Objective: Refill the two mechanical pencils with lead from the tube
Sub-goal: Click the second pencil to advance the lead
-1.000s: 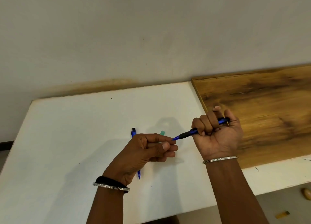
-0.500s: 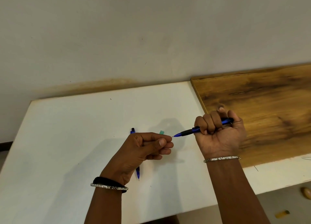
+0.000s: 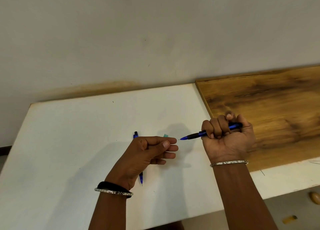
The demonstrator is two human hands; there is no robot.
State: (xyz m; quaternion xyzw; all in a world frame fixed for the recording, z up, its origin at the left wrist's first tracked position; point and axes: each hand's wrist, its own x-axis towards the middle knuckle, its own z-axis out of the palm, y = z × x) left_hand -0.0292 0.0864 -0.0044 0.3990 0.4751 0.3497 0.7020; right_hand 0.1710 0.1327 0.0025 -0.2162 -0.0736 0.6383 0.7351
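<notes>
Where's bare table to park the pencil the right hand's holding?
Free: white table left of the lying pencil, out to its left edge; the patch between the two forearms; the wooden board beyond the right hand. Crowded: centre, where the left hand, the teal piece and the held pencil meet.

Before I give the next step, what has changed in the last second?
The held pencil has levelled out, its tip lifting clear of the fingertips of the left hand. A small gap now separates them, and the left hand drew back slightly. The right hand grips the pencil as before. The second pencil and green tube lie unmoved on the white table. Nothing taken or released.
</notes>
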